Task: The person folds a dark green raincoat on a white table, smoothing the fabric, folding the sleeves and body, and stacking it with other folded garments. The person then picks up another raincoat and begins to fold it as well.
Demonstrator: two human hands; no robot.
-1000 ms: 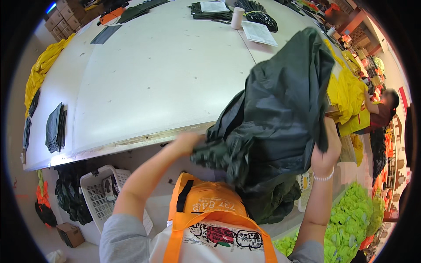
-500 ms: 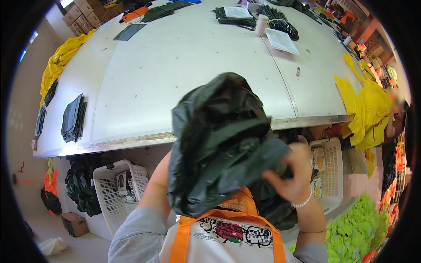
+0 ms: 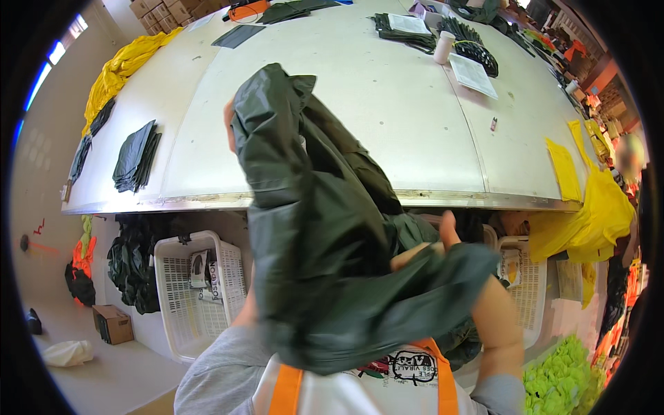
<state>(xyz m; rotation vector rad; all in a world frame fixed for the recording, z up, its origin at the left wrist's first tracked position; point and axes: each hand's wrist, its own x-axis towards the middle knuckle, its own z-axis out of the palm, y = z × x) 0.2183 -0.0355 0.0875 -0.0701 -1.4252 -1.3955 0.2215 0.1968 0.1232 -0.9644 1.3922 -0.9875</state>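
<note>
A dark green, shiny waterproof garment (image 3: pixel 304 207) hangs bunched in front of me, blurred in its lower part. Its kind, jacket or trousers, cannot be made out. At its raised far end, my left hand (image 3: pixel 229 127) holds it up from behind; only a strip of skin shows, and the fingers are hidden. My right hand (image 3: pixel 436 247) is in the folds at the right, thumb sticking up, with cloth lying over the palm and wrist. The garment hides part of the table's near edge and of my apron with orange straps (image 3: pixel 288 389).
Beyond lies a wide white table (image 3: pixel 373 111). Folded dark garments (image 3: pixel 137 156) lie on its left, a white bottle (image 3: pixel 444 48) and papers (image 3: pixel 473 76) farther back. Yellow garments (image 3: pixel 588 214) hang over its right corner. White baskets (image 3: pixel 200 297) stand below; lime-green cloth (image 3: pixel 564 377) lies lower right.
My left hand has lifted its end of the garment up and away over the table, stretching it longer. My right hand has shifted slightly left, and cloth now covers its wrist.
</note>
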